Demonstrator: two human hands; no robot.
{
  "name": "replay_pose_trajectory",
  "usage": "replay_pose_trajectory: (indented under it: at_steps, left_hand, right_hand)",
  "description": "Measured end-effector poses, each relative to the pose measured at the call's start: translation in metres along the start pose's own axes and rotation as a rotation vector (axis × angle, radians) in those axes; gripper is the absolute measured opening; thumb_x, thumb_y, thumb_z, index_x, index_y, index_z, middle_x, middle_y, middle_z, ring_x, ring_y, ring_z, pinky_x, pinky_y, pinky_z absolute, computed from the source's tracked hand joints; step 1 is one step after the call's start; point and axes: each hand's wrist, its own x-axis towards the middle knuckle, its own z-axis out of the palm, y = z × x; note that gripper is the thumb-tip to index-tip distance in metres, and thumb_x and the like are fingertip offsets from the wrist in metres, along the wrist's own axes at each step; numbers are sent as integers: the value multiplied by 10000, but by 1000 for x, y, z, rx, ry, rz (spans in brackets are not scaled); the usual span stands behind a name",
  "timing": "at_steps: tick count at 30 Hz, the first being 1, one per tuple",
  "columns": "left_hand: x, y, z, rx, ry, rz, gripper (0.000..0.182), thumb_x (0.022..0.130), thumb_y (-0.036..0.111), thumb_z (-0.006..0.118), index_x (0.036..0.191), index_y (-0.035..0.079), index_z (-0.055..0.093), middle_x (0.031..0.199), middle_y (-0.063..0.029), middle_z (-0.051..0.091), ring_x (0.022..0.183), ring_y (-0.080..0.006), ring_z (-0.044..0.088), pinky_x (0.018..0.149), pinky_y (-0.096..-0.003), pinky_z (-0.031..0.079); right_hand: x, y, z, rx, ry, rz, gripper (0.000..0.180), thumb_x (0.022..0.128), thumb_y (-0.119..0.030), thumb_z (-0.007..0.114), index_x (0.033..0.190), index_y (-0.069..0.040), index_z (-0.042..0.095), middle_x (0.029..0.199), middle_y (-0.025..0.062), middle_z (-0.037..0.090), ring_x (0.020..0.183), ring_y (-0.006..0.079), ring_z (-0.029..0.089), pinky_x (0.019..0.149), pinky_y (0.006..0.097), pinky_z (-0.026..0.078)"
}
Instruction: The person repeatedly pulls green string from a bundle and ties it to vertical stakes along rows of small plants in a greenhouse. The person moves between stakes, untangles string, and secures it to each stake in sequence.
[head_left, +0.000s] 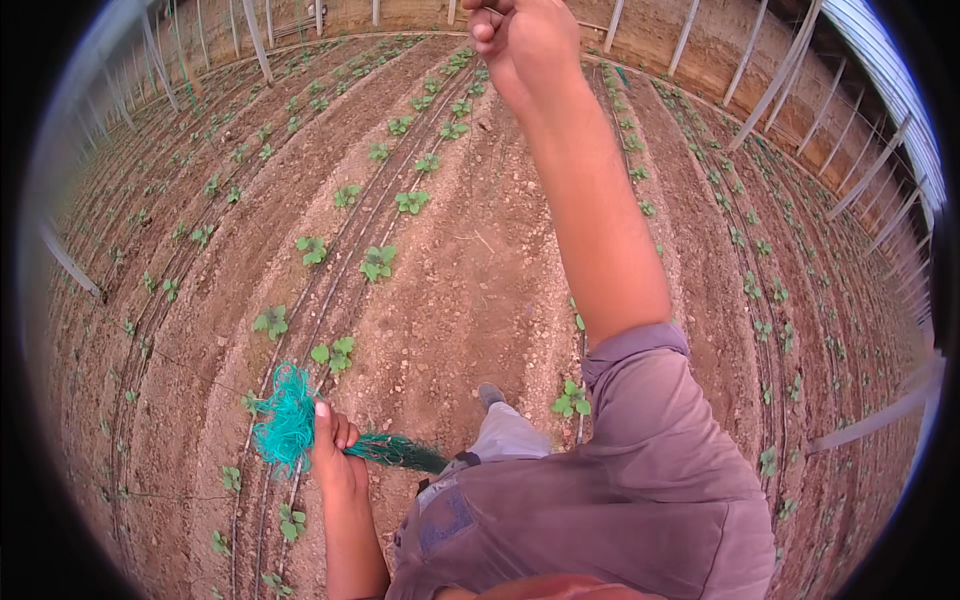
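My left hand (336, 442) grips a bundle of green twine (285, 424) low on the left. Its tangled, looped end bulges out beyond the thumb, while loose strands (397, 450) trail from the other side of the fist towards my waist. Raised far ahead at the top of the view is my right hand (529, 37), its fingers curled. The frame's upper edge cuts off part of those fingers, and whether they hold something I cannot tell. Below the twine, drip lines (262, 517) run along a planted bed.
Rows of leafy seedlings (377, 262) line the soil beds on both sides. A bare-soil furrow (480, 300) runs ahead between them, with my shoe (491, 394) in it. Slanted poles (776, 75) stand before an earthen wall (645, 41). Thin wires or cords cross at left.
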Motion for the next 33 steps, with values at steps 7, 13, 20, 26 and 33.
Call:
replay_pose_trajectory:
  at_steps: [7,13,20,26,33]
  left_hand:
    - [28,-7,28,55,61,33,212,947,13,665,1153,19,616,748,40,483,566,-45,354,518,-230,305]
    - [36,-17,22,48,93,29,190,946,17,635,1135,-5,628,718,35,463,562,-56,342,519,-236,283]
    - [33,-17,8,99,105,-18,218,958,26,634,1169,-25,652,727,42,487,561,-54,342,532,-240,300]
    - [31,-12,-1,200,113,-95,268,1016,163,597,1188,-40,629,662,76,344,530,-44,302,504,-236,262]
    - [31,-15,-4,241,31,-150,299,1023,199,610,1206,-39,606,663,65,345,552,-50,319,531,-240,285]
  right_hand:
    - [141,22,11,574,-94,89,283,1094,-361,497,1130,-107,617,848,13,590,613,131,481,515,297,398]
    - [182,25,-6,587,-112,-58,186,1078,-261,525,1067,-105,625,786,2,543,594,115,460,503,264,381]
    - [110,86,-48,-797,128,-512,138,1022,-196,585,1003,-70,639,847,72,643,611,184,541,541,317,449]
    - [-45,134,-126,-1414,143,-636,132,938,-138,640,841,-49,631,780,147,660,701,372,662,625,476,520]
    - [-199,231,-246,-1724,-436,214,193,882,-176,579,812,-45,702,832,225,719,790,417,716,706,533,572]
